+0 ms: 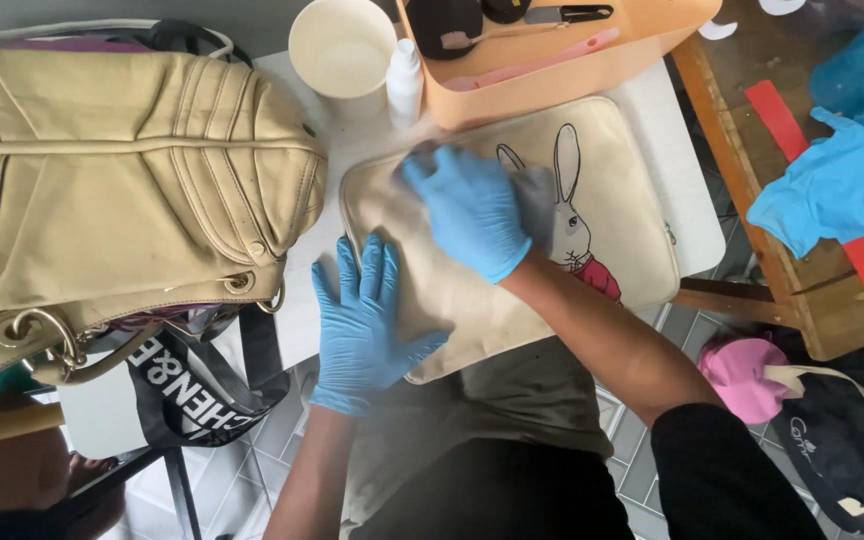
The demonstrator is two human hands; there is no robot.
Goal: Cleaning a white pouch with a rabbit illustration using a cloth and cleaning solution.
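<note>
A beige fabric pouch [612, 160] with a rabbit drawing lies flat on the white table [664, 130]. My left hand [360, 325], in a blue glove, presses flat on the pouch's near left corner with fingers spread. My right hand [472, 208], also gloved in blue, is closed on a grey cloth [536, 200] and rests it on the pouch's upper middle, just left of the rabbit. The hand is slightly blurred.
A large cream leather handbag [122, 170] fills the table's left side. A white cup [342, 45], a small white bottle [404, 80] and an orange tray [572, 70] of tools stand behind the pouch. Blue gloves [832, 185] lie on a wooden bench at right.
</note>
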